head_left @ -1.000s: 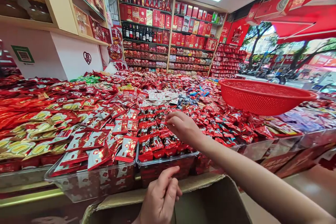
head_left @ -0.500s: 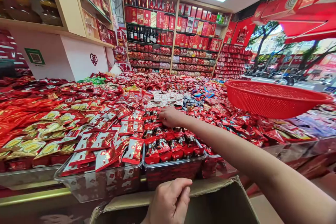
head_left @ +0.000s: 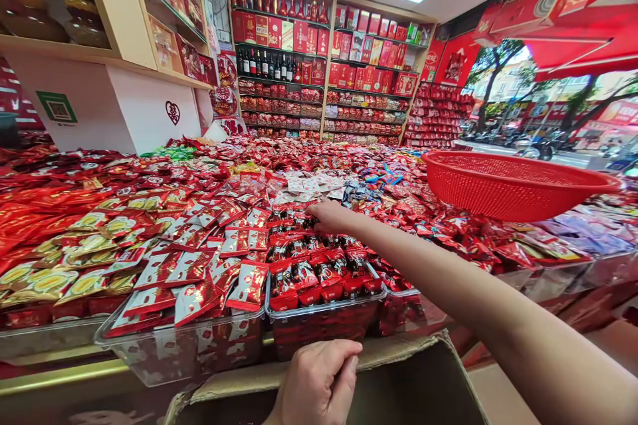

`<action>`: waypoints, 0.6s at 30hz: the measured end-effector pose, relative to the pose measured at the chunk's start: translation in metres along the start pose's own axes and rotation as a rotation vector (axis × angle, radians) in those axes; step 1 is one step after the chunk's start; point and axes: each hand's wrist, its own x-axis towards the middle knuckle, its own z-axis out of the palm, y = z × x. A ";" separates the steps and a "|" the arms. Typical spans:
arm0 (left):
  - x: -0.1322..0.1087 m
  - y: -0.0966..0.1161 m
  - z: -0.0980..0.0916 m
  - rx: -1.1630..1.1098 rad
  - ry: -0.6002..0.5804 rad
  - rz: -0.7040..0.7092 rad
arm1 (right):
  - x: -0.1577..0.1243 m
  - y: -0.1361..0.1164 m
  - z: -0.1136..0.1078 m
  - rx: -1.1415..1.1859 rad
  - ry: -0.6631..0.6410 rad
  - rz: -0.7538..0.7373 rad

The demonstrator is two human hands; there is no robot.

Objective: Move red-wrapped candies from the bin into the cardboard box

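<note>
My right hand (head_left: 330, 217) reaches over the far part of a clear plastic tub (head_left: 326, 309) filled with rows of small red-and-black snack packets (head_left: 304, 272). Its forefinger points left and stands apart from the thumb, close over the packets; I see nothing held. My left hand (head_left: 319, 378) is closed, low in front of the tub at the rim of a cardboard box (head_left: 403, 358). What it may hold is hidden. Just left of the tub, red-and-white packets (head_left: 249, 285) lie heaped in another clear tub (head_left: 184, 339).
A red plastic basket (head_left: 513, 186) sits on the heaped packets at the right. Gold-and-red packets (head_left: 84, 252) lie at the left, white ones (head_left: 312, 184) farther back. Shelves (head_left: 326, 46) of bottles and boxes line the back wall. A cabinet (head_left: 119, 13) juts out upper left.
My right hand has shifted slightly right over the packets, and its forefinger has straightened. My left hand stays closed at the box rim. The whole view has slid slightly left.
</note>
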 end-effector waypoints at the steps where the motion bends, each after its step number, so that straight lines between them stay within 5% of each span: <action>1: 0.000 0.000 0.000 0.001 -0.001 0.002 | -0.001 -0.001 0.000 0.003 0.002 0.013; 18: 0.000 0.000 0.001 0.015 0.008 0.032 | 0.010 -0.006 0.001 0.013 0.008 -0.059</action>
